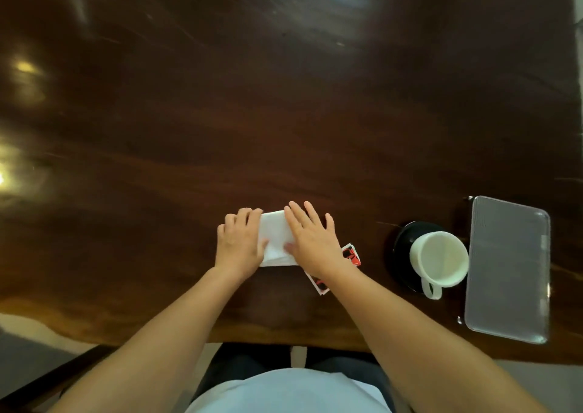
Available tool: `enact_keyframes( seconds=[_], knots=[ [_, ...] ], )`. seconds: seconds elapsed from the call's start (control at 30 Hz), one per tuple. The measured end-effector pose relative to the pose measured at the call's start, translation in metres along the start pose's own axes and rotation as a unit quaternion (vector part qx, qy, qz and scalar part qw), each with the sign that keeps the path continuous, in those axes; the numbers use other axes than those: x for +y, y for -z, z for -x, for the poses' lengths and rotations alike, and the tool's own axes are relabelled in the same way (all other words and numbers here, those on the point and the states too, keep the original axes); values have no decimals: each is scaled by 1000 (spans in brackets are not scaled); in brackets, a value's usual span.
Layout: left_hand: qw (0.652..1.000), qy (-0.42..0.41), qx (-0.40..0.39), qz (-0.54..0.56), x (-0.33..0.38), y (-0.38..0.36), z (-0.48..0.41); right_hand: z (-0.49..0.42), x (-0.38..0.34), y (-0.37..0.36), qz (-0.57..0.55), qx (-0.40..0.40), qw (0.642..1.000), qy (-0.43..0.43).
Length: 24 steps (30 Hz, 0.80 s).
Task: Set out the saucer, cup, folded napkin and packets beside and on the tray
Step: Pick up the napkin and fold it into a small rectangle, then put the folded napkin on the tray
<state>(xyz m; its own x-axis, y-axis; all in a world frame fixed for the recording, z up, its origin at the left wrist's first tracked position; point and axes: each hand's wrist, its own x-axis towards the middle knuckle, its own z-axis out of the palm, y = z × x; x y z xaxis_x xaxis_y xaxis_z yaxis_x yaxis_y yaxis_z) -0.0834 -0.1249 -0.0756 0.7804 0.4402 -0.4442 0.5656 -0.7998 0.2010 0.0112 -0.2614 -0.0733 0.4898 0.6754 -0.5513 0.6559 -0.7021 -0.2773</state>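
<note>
White napkin (276, 239) pressed flat w/ both hands: left hand (239, 245), right hand (312, 242).

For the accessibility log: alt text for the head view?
Both hands, left hand and right hand, press flat on a white napkin on a dark wooden table, red-and-white packets under the right wrist. To the right, a white cup sits on a black saucer beside an empty tray.

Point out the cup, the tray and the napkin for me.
cup (439, 258): head view, inside of the white bowl.
tray (508, 267): head view, bare ribbed middle.
napkin (276, 236): head view, white fold showing between the hands.
</note>
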Motion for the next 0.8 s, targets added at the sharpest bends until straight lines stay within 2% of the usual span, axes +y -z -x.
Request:
enact_keyframes(
  seconds=[0.07,0.1,0.2,0.23,0.27,0.33,0.37,0.4,0.47,0.6,0.67,0.73,0.8],
  knots=[
    [986,109,-16,122,-2,6,-10,-5,-5,13,-43,22,996,-80],
    [974,146,-39,170,-3,10,-13,-9,-7,18,-107,9,986,-125],
    [924,212,-88,307,-7,19,-11,-11,-2,23,-278,-37,941,-188],
    [893,225,-100,377,-8,24,-6,-6,2,26,-302,-50,933,-191],
    [847,227,-120,465,-9,31,-1,-1,6,28,-327,-57,924,-189],
    [724,207,-192,630,-6,50,13,15,10,39,-397,-46,898,-182],
    [670,187,-230,681,-3,59,20,25,12,47,-449,-32,874,-186],
    [635,170,-258,708,2,68,26,36,14,57,-499,-13,846,-185],
    [604,168,-283,726,18,81,33,56,18,75,-564,-2,808,-170],
    [611,188,-281,716,70,96,36,88,37,94,-611,-13,776,-155],
    [642,216,-252,692,108,98,41,100,53,96,-622,8,762,-178],
    [718,256,-187,620,149,89,46,116,73,94,-632,37,746,-205],
    [793,257,-107,542,190,74,56,134,96,92,-644,66,729,-222]
  ],
)
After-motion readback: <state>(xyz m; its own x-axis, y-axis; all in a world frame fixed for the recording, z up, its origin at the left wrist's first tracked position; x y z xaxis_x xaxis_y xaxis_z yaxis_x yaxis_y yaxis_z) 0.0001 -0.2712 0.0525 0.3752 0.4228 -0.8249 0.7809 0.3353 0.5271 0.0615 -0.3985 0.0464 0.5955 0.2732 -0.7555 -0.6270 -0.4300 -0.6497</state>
